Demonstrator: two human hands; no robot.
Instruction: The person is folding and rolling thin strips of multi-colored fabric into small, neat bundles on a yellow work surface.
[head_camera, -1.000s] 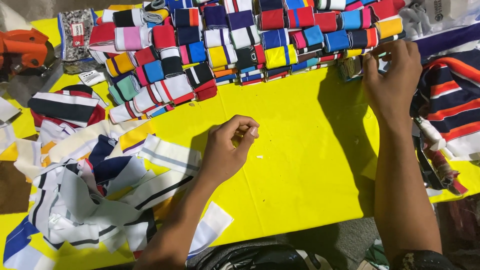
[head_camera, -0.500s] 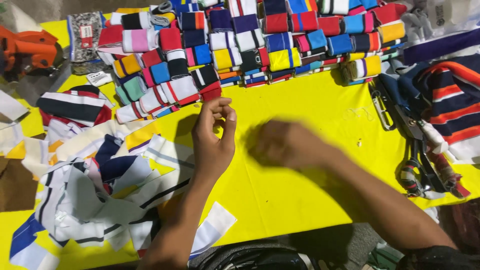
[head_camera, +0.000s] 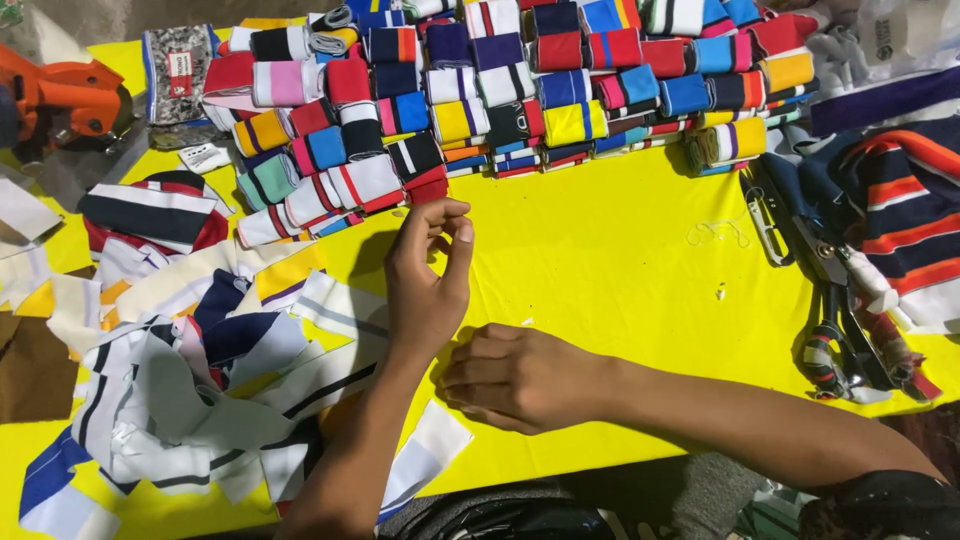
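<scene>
Left hand (head_camera: 428, 275): raised over the yellow desk (head_camera: 600, 260), fingers (head_camera: 458, 245) curled in, thumb and fingertips close together; may be pinching something thin like thread, too small to tell.
Right hand (head_camera: 520, 378): lies knuckles-up on the desk just below the left hand, fingers curled under; can't tell if it holds anything.
Fabric scraps (head_camera: 200, 370): loose heap of white, navy and yellow striped pieces beside the left forearm, some under it, spilling to the near desk edge.
Folded bands (head_camera: 500, 90): rows of striped folded knit pieces in many colours along the far side, nearest ones just beyond the left fingertips.
Thread bit (head_camera: 715, 232): small white tangle on bare yellow, right of both hands.
Scissors (head_camera: 835, 320): dark handles, on the right near the desk edge, well apart from the hands.
Striped cloth (head_camera: 900, 220): navy, red and white pile at far right, beside the scissors.
Orange tool (head_camera: 60, 95): far left corner, partly cut off.
</scene>
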